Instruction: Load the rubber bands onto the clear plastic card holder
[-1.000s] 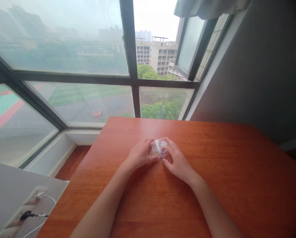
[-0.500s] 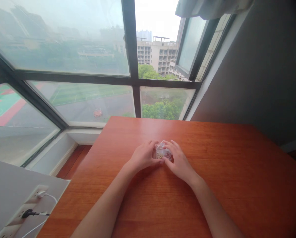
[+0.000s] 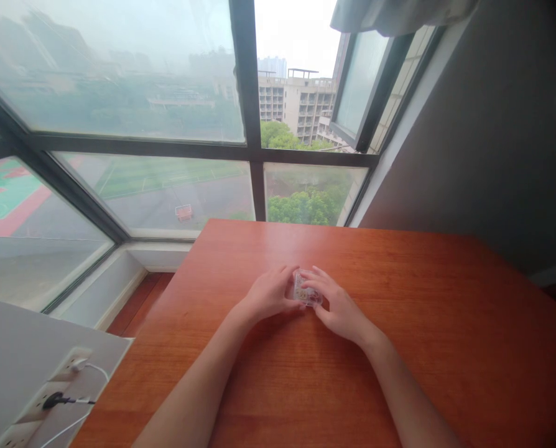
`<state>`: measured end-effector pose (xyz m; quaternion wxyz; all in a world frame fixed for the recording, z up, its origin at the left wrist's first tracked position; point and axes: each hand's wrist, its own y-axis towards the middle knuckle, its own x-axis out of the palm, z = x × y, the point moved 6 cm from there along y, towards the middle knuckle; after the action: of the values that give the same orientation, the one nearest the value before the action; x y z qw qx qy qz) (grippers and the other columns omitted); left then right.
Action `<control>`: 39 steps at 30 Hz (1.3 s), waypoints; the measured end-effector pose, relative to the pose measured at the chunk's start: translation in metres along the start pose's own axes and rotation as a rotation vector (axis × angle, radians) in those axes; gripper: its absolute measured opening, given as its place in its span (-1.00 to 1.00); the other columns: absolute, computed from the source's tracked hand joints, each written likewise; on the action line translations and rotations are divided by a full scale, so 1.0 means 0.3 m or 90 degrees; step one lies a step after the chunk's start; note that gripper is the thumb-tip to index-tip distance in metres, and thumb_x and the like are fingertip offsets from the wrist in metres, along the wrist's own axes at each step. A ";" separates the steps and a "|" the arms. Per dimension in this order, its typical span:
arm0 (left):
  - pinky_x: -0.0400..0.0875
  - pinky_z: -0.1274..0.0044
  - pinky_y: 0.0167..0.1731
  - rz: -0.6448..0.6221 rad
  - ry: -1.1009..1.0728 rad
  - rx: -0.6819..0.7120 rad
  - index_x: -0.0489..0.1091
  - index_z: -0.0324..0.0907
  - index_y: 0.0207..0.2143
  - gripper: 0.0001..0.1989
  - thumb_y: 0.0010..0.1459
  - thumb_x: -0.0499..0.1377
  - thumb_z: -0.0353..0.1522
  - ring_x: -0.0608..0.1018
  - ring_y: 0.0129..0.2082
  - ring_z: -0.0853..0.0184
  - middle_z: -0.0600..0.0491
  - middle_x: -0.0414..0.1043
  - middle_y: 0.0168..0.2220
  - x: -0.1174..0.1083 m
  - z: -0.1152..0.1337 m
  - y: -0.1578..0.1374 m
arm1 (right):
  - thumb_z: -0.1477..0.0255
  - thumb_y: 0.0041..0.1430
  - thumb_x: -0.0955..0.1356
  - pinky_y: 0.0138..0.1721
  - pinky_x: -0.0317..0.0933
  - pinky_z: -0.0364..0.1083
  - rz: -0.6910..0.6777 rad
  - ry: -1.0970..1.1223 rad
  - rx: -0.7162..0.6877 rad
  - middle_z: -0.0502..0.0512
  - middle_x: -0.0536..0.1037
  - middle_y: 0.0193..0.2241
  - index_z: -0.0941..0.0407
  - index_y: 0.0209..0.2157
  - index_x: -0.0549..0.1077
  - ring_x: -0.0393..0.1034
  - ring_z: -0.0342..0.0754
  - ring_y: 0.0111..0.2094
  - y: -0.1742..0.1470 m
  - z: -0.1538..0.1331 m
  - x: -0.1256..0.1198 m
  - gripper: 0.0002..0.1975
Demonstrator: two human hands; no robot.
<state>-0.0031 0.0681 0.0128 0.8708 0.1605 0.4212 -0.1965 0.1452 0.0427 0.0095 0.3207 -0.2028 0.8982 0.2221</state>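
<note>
A small clear plastic box (image 3: pixel 308 297) sits on the wooden table between my hands. Little gold and pale pieces show through it, too small to name. My left hand (image 3: pixel 272 292) grips its left side, thumb at the near edge and fingers at the far corner. Across the top and right side lies my right hand (image 3: pixel 338 305), fingers over the lid and thumb by the near right corner. The lid looks flat on the box; whether it is latched I cannot tell.
The reddish-brown table (image 3: pixel 399 361) reaches up to a dark-framed window (image 3: pixel 255 99), with one pane swung outward. Left of the table is a wall socket strip (image 3: pixel 40 401) with a black plug (image 3: pixel 54 400) and white cables. A grey curtain (image 3: pixel 399 15) hangs at the top.
The box's clear lid, tilted up half a second ago, has come down flat. My right fingers have shifted lower across it, and the right thumb has moved slightly right. My left hand has barely moved.
</note>
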 end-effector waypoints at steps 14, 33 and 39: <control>0.34 0.49 -0.23 -0.008 -0.055 0.019 0.26 -0.08 0.05 -0.34 -0.13 0.35 -0.21 0.45 -0.19 0.24 0.01 0.41 -0.14 -0.004 -0.003 0.001 | 0.47 0.04 0.38 0.22 0.01 0.12 -0.006 -0.040 0.035 0.14 0.21 0.20 -0.02 0.10 0.36 0.09 0.08 0.21 -0.009 0.051 -0.021 -0.47; 0.36 0.47 -0.19 -0.035 -0.003 0.038 0.26 -0.09 0.06 -0.32 -0.13 0.34 -0.14 0.44 -0.16 0.21 -0.03 0.33 -0.06 0.002 0.003 0.001 | 0.49 0.06 0.38 0.22 0.03 0.07 -0.038 0.002 0.037 0.08 0.21 0.20 -0.05 0.06 0.40 0.11 0.05 0.20 -0.005 0.046 -0.026 -0.51; 0.35 0.48 -0.18 -0.035 -0.046 0.051 0.28 -0.09 0.06 -0.38 -0.06 0.31 -0.16 0.43 -0.15 0.23 -0.03 0.33 -0.06 -0.004 0.006 -0.002 | 0.47 0.04 0.40 0.20 0.06 0.08 -0.029 0.022 0.049 0.12 0.25 0.18 -0.03 0.05 0.42 0.15 0.07 0.19 -0.005 0.048 -0.031 -0.51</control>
<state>-0.0027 0.0671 0.0146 0.8725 0.1764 0.3856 -0.2428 0.1596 0.0513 0.0052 0.3176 -0.2140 0.9067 0.1763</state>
